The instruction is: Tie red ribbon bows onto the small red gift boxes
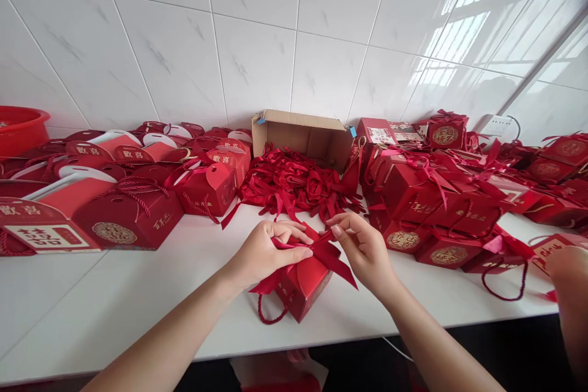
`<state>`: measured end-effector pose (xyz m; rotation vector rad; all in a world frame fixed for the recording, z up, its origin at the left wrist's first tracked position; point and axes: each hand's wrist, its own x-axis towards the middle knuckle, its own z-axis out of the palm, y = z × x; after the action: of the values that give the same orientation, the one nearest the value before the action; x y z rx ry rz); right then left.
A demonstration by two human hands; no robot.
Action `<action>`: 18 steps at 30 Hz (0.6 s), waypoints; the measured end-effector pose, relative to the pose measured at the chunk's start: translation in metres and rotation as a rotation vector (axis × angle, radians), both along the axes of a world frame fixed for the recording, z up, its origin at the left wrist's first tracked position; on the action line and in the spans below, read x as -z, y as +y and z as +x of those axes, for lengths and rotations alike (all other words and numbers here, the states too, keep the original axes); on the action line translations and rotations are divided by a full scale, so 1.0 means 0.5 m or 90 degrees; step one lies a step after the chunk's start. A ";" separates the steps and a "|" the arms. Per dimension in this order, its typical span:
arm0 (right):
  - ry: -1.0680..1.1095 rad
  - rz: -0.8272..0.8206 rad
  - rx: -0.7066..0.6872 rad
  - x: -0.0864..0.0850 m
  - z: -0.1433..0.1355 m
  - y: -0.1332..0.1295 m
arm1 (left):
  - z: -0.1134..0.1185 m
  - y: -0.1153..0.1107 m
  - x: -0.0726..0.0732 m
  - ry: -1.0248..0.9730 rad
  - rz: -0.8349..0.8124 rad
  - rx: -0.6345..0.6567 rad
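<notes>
Left hand [269, 254] and right hand [365, 251] both pinch the ribbon [321, 248] on a box [305, 282], near the front edge of the bench [151, 306]; "歡喜" is printed on other boxes [223, 160].

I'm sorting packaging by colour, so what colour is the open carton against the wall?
The carton is plain brown, seen best in the head view.

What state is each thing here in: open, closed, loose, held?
Small red paper box: closed, ribbon across its top.
Wide red satin ribbon: pinched by left hand and right hand.
Twisted red cord handle: hanging loose.
Brown cardboard carton: open.
Heaped red ribbons: tangled, spilling from the carton.
</notes>
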<state>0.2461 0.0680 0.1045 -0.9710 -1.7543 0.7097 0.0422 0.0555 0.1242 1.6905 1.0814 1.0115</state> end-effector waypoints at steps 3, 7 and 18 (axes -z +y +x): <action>-0.018 -0.001 -0.014 -0.004 -0.002 -0.004 | -0.008 -0.002 -0.009 -0.006 -0.018 0.024; -0.034 0.005 -0.011 -0.013 -0.004 -0.008 | -0.005 -0.003 -0.012 -0.023 -0.033 0.017; -0.059 0.077 0.022 -0.007 -0.009 -0.006 | 0.011 -0.001 -0.001 0.014 0.010 -0.049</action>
<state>0.2416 0.0650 0.1081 -0.9624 -1.8335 0.5374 0.0479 0.0550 0.1245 1.6872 1.1626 1.0551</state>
